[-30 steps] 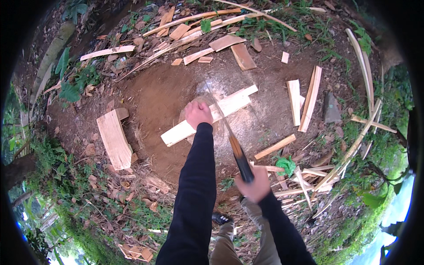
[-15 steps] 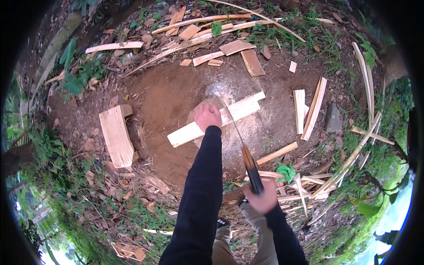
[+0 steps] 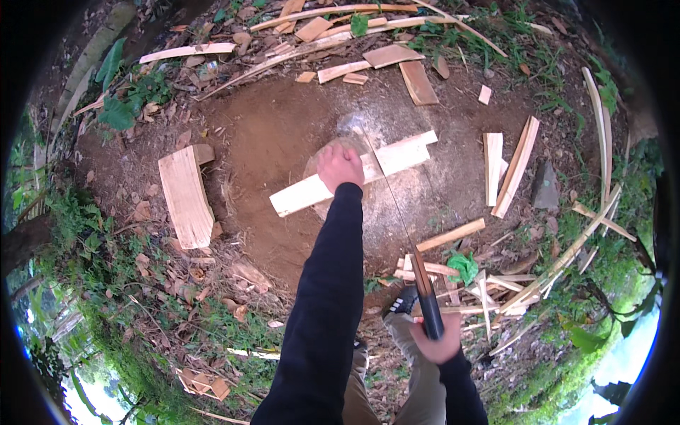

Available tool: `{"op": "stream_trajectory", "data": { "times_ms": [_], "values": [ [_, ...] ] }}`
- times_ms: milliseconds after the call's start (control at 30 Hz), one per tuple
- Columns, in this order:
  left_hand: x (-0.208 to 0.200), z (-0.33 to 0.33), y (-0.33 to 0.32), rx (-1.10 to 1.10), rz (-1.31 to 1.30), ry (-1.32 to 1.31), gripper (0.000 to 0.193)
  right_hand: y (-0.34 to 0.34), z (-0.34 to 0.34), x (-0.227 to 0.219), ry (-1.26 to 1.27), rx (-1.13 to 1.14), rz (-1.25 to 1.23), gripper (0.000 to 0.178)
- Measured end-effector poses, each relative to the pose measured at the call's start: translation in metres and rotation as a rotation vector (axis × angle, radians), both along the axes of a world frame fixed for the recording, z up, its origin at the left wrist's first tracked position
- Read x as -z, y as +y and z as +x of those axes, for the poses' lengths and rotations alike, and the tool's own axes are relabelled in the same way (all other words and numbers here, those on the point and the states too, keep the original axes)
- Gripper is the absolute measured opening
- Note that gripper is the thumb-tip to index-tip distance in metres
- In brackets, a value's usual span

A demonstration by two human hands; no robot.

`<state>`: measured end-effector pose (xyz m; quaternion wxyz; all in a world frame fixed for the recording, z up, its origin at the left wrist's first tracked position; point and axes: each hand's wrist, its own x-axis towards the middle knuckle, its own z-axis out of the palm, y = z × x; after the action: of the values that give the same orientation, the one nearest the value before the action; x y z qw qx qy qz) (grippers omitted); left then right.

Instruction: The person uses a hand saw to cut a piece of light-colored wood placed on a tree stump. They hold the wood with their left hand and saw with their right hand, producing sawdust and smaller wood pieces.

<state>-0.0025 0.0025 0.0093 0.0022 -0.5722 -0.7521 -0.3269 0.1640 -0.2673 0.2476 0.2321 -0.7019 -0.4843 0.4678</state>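
A pale wooden board (image 3: 297, 197) with a notched right end lies slantwise across a round stump (image 3: 312, 167). My left hand (image 3: 341, 167) presses down on it with curled fingers, near its middle. To the right of that hand, the thin blade of a handsaw (image 3: 424, 285) crosses the board. My right hand (image 3: 439, 342) is wrapped round the saw's black handle, low in the view and close to my right leg. Pale sawdust (image 3: 397, 188) covers the soil beneath the cut line. The saw's teeth are too fine to make out.
A short thick plank (image 3: 185, 202) rests on the left. Offcuts (image 3: 418, 83) and long strips (image 3: 333, 42) lie at the far side. Two slats (image 3: 515, 166) and a grey stone (image 3: 545, 185) are on the right. A crumpled green bag (image 3: 464, 268) sits among scraps near my shoe (image 3: 404, 301).
My right hand has drawn the saw back toward me, down and slightly right. My left hand stays on the board. The whole view has shifted a little.
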Motion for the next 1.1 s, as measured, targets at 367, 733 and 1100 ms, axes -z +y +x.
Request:
{"op": "stream_trajectory", "data": {
  "times_ms": [367,733,1100],
  "values": [
    [0.002,0.008,-0.007,0.041,-0.042,0.010,0.021,0.104,-0.017,0.054,0.143,0.065,0.027,0.025],
    [-0.009,0.026,0.006,0.034,0.046,-0.036,0.024,0.136,-0.011,0.085,0.036,0.089,0.129,0.024],
    [-0.005,0.010,-0.001,0.007,0.003,0.025,0.019,0.013,0.008,0.014,0.041,-0.022,0.084,0.012]
  ]
}}
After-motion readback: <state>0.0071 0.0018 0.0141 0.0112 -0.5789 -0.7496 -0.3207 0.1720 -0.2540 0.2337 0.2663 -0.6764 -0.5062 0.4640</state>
